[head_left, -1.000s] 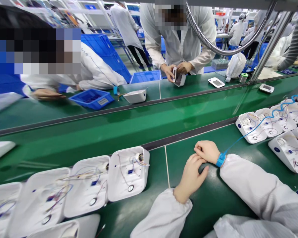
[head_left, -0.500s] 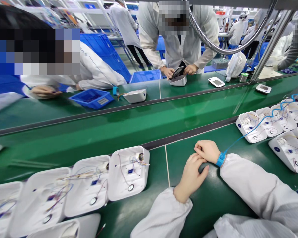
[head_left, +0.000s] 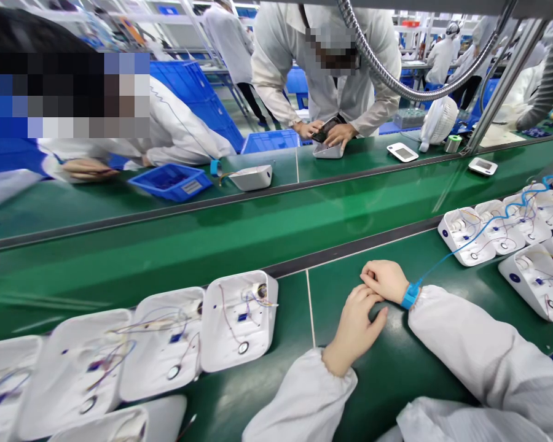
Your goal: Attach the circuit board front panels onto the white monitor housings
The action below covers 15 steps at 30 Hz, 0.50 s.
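My left hand point(head_left: 354, 326) lies palm down on the green bench point(head_left: 396, 368), thumb spread, fingers reaching toward my right hand and holding nothing. My right hand point(head_left: 384, 279) rests just beyond it in a loose curl, knuckles up, with nothing visible in it. A blue wrist strap point(head_left: 410, 296) sits on the right wrist, and its blue coiled cord point(head_left: 488, 224) runs off to the right. The nearest open white device shell point(head_left: 238, 322), with thin wires inside, lies to the left of my hands.
More open white shells line the bench at left point(head_left: 159, 344) and at right point(head_left: 463, 236). Beyond runs a green conveyor belt point(head_left: 258, 227). Across it, a person's hands press a white device point(head_left: 327, 149); a blue tray point(head_left: 170, 182) and a white housing point(head_left: 252, 178) lie nearby.
My hands have not moved. The person across has bent lower and set the white device on the table. A white shell on the belt at far left has slid out of view.
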Motion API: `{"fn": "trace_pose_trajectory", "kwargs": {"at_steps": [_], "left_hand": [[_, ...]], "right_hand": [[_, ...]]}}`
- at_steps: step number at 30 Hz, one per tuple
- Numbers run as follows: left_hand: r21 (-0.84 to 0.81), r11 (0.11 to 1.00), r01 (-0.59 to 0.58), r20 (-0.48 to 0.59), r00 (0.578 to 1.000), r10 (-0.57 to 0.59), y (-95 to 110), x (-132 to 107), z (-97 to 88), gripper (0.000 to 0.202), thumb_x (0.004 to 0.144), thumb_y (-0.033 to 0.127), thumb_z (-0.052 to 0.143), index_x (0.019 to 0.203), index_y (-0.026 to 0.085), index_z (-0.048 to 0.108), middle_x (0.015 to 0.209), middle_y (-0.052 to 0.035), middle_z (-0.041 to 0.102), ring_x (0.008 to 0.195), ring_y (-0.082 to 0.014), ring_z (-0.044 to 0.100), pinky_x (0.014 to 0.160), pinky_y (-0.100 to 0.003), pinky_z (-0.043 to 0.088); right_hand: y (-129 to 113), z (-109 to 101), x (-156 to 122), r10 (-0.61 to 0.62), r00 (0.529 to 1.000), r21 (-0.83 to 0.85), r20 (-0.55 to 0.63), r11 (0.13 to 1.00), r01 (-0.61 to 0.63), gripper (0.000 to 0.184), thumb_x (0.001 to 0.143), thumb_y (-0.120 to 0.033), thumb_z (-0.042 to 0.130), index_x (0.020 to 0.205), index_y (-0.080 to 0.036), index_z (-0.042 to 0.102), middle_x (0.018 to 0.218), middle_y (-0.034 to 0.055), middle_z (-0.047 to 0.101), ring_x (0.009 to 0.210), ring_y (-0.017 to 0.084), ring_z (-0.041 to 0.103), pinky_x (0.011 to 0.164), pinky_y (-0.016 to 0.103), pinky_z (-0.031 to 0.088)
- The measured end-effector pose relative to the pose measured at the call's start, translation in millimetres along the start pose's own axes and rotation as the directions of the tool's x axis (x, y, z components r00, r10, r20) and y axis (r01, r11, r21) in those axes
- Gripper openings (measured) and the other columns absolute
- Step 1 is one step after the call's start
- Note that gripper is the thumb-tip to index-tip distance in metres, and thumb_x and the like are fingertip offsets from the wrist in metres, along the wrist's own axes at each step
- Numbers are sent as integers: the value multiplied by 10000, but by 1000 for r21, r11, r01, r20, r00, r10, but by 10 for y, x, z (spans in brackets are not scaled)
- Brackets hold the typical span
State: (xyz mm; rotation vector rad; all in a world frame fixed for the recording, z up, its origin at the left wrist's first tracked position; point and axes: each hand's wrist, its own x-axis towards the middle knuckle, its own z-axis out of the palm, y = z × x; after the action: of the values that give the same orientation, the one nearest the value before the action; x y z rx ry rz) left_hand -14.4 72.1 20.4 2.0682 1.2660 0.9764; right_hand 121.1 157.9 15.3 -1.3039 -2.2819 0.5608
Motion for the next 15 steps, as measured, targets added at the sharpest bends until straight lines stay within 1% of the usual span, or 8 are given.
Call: {"fn": "trace_pose_trajectory", "kwargs": {"at_steps": [9,15], "left_hand": [[-14,1000,15,20,1000,-14,9,4,-12,112,875,219,612,963,216,682,1029,-80,710,1085,-283,603,967,-503,498],[-18,1000,8,1,1000,-8,16,5,-14,109,862,213,625,953,222,685,1023,-75,714,1072,-280,612,956,-494,506]], "right_hand": [[-9,-10,3,0,1000,-10,7,1000,1,111,906,-242,641,804,-207,666,711,-28,654,670,117,560,669,248,359],[-9,-16,0,2,1000,-9,11,1000,-1,107,904,-241,640,806,-210,672,712,-25,654,673,121,562,670,250,368]]}}
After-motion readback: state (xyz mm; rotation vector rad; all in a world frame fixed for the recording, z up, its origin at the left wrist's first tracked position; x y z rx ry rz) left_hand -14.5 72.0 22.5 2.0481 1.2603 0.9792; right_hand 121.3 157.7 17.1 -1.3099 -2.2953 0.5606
